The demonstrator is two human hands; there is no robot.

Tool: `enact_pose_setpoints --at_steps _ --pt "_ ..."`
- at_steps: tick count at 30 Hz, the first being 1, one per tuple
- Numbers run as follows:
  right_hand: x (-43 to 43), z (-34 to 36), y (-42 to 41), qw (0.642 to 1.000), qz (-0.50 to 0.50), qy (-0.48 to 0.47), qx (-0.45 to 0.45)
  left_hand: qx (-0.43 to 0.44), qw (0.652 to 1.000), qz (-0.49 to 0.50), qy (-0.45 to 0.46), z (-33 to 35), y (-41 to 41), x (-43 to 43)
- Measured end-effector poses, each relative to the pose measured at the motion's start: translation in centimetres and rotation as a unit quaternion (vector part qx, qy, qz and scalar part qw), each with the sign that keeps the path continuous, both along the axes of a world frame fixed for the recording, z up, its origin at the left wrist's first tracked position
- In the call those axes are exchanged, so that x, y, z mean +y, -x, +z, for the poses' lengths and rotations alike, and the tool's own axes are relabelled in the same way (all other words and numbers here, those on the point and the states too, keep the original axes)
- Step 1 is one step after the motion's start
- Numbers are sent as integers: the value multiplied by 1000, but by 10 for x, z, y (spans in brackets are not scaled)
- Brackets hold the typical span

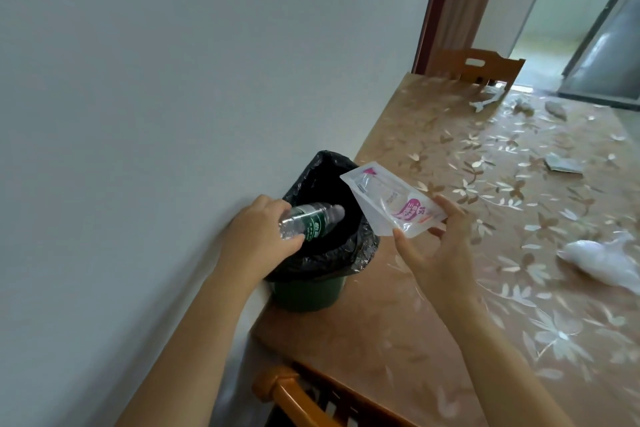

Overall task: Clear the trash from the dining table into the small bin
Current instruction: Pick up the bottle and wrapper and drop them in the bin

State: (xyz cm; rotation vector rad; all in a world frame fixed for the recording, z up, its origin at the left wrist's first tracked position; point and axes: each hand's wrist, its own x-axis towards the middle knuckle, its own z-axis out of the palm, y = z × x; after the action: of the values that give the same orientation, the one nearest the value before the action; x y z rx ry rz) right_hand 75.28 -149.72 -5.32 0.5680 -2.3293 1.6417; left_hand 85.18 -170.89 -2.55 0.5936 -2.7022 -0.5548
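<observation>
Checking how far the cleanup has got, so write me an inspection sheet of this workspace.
Surface: table with a glossy floral cover, litter scattered on it.
Job's things: green bin with black liner at the table's wall-side edge; plastic bottle held over its opening; clear pink-printed pouch held beside the rim.
Clutter: white plastic bag, flat packet, crumpled scraps at the far end.
Hands: left hand grips the bottle; right hand pinches the pouch.
Cables: nothing seen.
Surroundings: plain wall, near chair, far chair, open doorway.
</observation>
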Motion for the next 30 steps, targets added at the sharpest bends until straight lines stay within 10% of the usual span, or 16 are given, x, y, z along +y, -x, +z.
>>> enact_pose_setpoints --at_steps 30 --pt "-79 -7 17 979 90 -183 -11 109 988 99 44 -47 -96 48"
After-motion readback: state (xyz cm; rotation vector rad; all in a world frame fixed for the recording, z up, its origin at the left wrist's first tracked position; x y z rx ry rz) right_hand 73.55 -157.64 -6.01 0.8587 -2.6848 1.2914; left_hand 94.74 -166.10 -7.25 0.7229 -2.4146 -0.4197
